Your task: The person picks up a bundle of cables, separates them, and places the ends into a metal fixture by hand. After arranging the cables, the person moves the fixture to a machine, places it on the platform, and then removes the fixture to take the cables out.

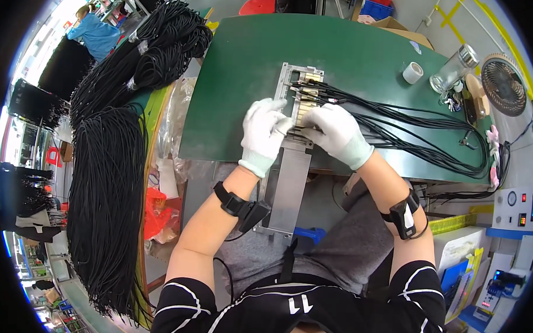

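A metal fixture (285, 79) with a row of pale slots lies at the near part of the green table. Several black cables (392, 108) have their ends in it and loop away to the right. My left hand (262, 131), in a white glove, is at the fixture's left side, fingers curled and thumb near the fingertips; what it pinches is too small to tell. My right hand (336, 135), also gloved, bends over the fixture's lower slots from the right. Its fingers are closed at a dark cable end, mostly hidden beneath them.
A large bundle of black cables (107, 202) hangs along the left bench. At the table's right stand a white tape roll (412, 72), a glass bottle (452, 70) and a small fan (503, 85). A metal plate (290, 188) extends from the fixture over my lap.
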Action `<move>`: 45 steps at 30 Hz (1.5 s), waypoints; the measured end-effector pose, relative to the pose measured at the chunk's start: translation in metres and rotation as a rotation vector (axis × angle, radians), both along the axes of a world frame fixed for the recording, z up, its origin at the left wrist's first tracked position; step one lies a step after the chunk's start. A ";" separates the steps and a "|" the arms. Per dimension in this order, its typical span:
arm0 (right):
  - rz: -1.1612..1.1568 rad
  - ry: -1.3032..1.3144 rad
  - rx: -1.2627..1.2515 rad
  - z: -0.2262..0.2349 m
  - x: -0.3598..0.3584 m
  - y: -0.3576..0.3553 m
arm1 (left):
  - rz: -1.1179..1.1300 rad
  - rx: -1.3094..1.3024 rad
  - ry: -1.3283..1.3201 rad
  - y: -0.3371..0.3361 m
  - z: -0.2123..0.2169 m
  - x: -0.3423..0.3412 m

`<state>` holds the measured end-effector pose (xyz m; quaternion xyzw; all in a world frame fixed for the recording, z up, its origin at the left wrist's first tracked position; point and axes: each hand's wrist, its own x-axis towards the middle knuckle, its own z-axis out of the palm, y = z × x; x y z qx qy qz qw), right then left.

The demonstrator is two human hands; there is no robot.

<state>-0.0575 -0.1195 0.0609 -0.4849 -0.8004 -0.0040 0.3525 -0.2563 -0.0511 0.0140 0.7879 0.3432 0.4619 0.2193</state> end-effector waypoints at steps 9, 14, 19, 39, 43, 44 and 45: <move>-0.174 -0.047 -0.163 -0.005 0.023 -0.007 | 0.144 -0.112 0.156 0.011 0.001 -0.014; -0.228 -0.140 -0.172 -0.005 0.028 -0.009 | 0.138 -0.196 0.163 0.012 -0.002 -0.013; -0.195 -0.139 -0.165 -0.001 0.022 -0.010 | 0.066 -0.193 0.178 0.011 -0.002 -0.014; -0.360 -0.253 -0.071 -0.013 0.033 0.030 | -0.084 0.086 0.357 0.004 0.003 0.006; -0.242 -0.162 0.024 -0.003 0.022 0.021 | 0.025 0.058 0.253 0.001 0.000 0.003; -0.194 -0.119 0.027 0.000 0.021 0.014 | 0.061 0.138 0.217 -0.001 -0.001 0.010; -0.140 -0.121 -0.016 0.008 0.010 0.008 | 0.082 0.177 0.204 -0.002 0.000 0.009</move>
